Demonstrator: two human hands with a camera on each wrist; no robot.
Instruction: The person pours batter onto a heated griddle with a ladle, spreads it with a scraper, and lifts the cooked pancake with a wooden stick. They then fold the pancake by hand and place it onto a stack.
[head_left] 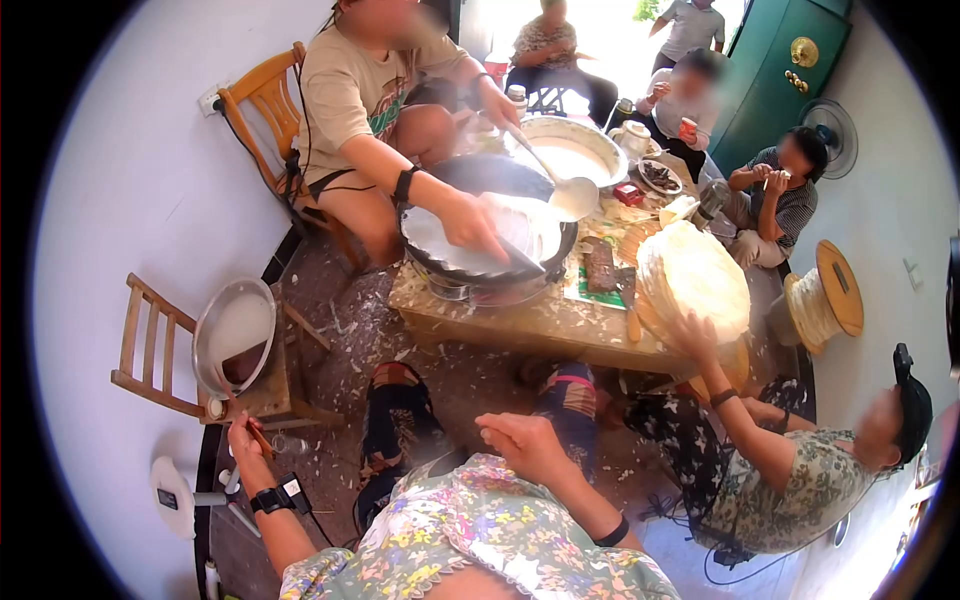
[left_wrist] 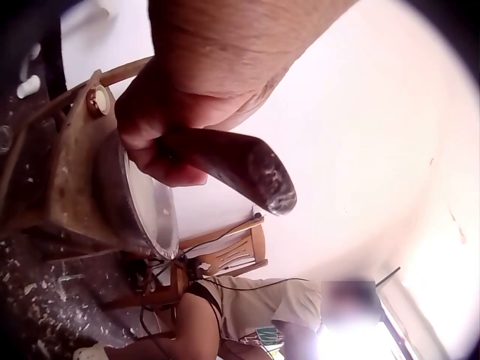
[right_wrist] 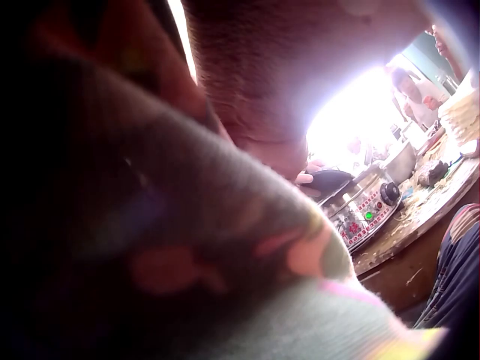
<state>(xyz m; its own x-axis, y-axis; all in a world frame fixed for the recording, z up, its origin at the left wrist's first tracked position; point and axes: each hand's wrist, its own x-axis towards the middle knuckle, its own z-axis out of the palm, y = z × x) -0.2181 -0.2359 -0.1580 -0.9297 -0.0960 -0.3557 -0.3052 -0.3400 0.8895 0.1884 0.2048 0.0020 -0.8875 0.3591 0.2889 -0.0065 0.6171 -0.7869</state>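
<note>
My left hand grips the wooden handle of a tool beside a metal basin; the handle's blunt end sticks out past the fist in the left wrist view. White batter-like liquid fills much of the basin, and a dark brown patch shows at its near side, by the hand. The basin stands on a wooden chair to my left. In front of my floral top, my right hand hovers with fingers loosely curled and nothing in it. In the right wrist view, fabric hides most of that hand.
Ahead, a person works a scraper over a round hot griddle on a wooden table. A ladle lies across a large batter bowl. Another person touches a stack of thin round pancakes on the right. Several others sit behind.
</note>
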